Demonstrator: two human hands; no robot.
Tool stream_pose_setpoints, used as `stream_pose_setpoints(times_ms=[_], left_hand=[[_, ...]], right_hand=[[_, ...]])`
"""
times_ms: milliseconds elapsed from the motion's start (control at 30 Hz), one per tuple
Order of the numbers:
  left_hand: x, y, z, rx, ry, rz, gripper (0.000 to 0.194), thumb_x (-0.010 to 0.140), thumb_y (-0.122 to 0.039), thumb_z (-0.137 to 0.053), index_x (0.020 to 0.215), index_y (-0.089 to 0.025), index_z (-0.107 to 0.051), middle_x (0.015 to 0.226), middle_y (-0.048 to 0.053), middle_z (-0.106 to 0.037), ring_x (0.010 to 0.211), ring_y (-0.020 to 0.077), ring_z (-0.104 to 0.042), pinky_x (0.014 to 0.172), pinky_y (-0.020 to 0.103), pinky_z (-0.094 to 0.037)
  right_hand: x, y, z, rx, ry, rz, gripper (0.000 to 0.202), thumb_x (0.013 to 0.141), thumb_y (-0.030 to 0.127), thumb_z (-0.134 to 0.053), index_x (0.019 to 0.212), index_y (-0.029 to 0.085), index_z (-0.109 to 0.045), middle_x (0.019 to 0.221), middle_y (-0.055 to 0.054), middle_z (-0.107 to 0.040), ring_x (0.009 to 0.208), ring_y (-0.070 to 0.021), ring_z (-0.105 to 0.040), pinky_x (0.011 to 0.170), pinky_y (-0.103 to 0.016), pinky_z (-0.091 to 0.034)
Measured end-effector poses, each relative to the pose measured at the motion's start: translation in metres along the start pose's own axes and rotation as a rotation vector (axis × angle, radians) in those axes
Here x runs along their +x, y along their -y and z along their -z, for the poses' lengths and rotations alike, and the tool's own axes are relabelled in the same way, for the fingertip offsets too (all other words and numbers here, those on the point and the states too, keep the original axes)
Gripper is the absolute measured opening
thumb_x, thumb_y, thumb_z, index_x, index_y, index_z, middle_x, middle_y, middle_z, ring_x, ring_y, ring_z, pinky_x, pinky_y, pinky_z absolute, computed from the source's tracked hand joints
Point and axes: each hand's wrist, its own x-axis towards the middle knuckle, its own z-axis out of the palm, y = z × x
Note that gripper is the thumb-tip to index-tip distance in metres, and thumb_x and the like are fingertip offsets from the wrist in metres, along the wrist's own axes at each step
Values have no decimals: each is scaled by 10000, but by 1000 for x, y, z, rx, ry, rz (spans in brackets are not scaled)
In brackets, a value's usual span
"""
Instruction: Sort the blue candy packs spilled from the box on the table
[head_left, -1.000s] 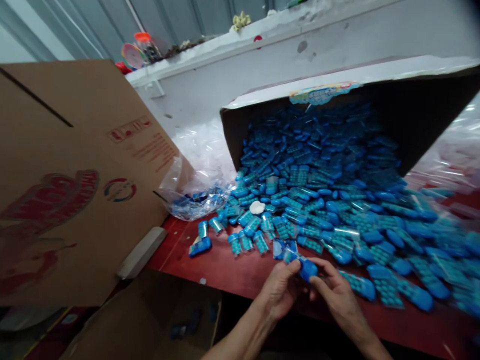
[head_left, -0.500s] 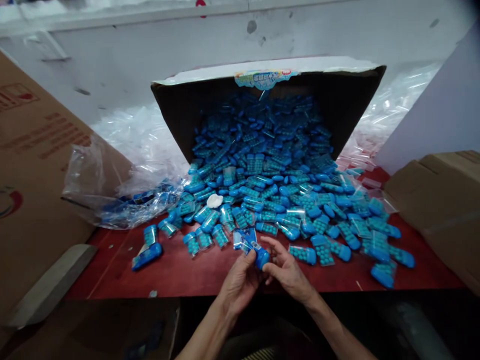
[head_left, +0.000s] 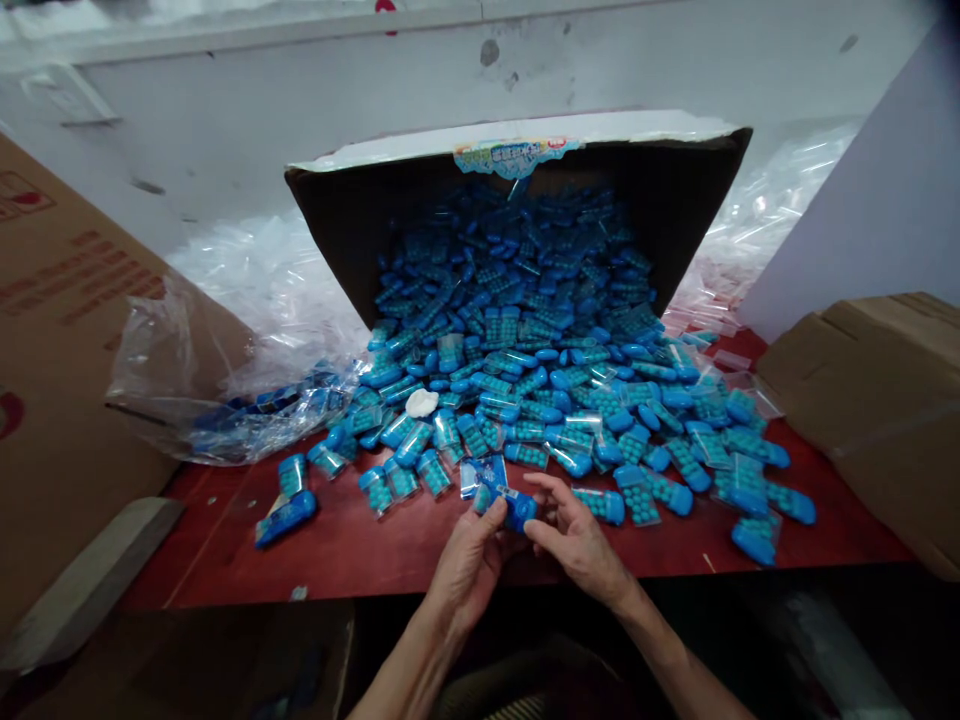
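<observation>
Between my two hands, just above the front edge of the red table, is a small clear bottle of teal balls [head_left: 482,499], with a dark blue printed sleeve [head_left: 519,508] around part of it. My left hand [head_left: 466,565] pinches its left end, thumb on top. At the right end, the thumb and fingers of my right hand [head_left: 581,545] close on the sleeve. Just behind the fingers lies a flat blue printed piece [head_left: 487,470]. Loose blue-capped bottles [head_left: 570,440] spread across the table beyond my hands. Part of the held bottle is hidden by fingers.
A tipped cardboard box [head_left: 322,230] spills bottles forward. On the left are a clear plastic bag [head_left: 165,400] with blue printed pieces and a tall carton [head_left: 67,330]. A brown carton [head_left: 877,400] stands right. Clear plastic pieces [head_left: 262,270] heap behind. A white lump [head_left: 421,403] lies among the bottles.
The held piece has turned in my fingers: the rounded blue end has gone from sight, and the printed sleeve and teal balls now show. The whole view has shifted slightly.
</observation>
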Motion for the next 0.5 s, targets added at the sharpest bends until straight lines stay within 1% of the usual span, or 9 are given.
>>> stream_pose_setpoints(times_ms=[100, 233, 333, 433, 500], left_hand=[[1, 2, 3, 30, -56, -25, 221, 721, -282, -584, 896, -152, -547, 801, 41, -638, 676, 121, -573, 610, 233, -427], [3, 5, 7, 103, -111, -12, 237, 713, -313, -589, 864, -134, -557, 719, 35, -627, 579, 94, -542, 523, 198, -391], [4, 4, 10, 120, -69, -6, 233, 718, -318, -580, 821, -109, -576, 693, 48, -628, 552, 98, -534, 514, 208, -391], [4, -1, 11, 90, -2, -9, 209, 727, -294, -570, 802, -99, -585, 747, 73, -642, 627, 129, -565, 591, 243, -424], [4, -5, 10, 56, 18, -15, 182, 723, -268, -578, 819, -113, -581, 783, 72, -649, 673, 141, -580, 645, 258, -432]], right_hand=[[-1, -2, -5, -30, -32, 15, 402, 724, 192, -542, 1111, 253, -452, 865, -1, -510, 735, -114, -507, 593, -219, -449], [0, -8, -9, -40, -115, 31, 386, 712, 179, -549, 1075, 229, -430, 789, 19, -491, 687, -98, -496, 613, -229, -457], [2, -9, -9, 19, -113, -2, 391, 700, 197, -559, 1060, 223, -410, 787, 21, -479, 649, -91, -496, 546, -215, -466], [3, -8, -9, 92, -91, -46, 404, 689, 214, -572, 1052, 223, -396, 772, 29, -469, 601, -77, -486, 490, -200, -469], [4, -8, -10, 105, -112, -43, 410, 676, 211, -586, 1039, 224, -395, 768, 32, -467, 596, -74, -485, 481, -195, -477]])
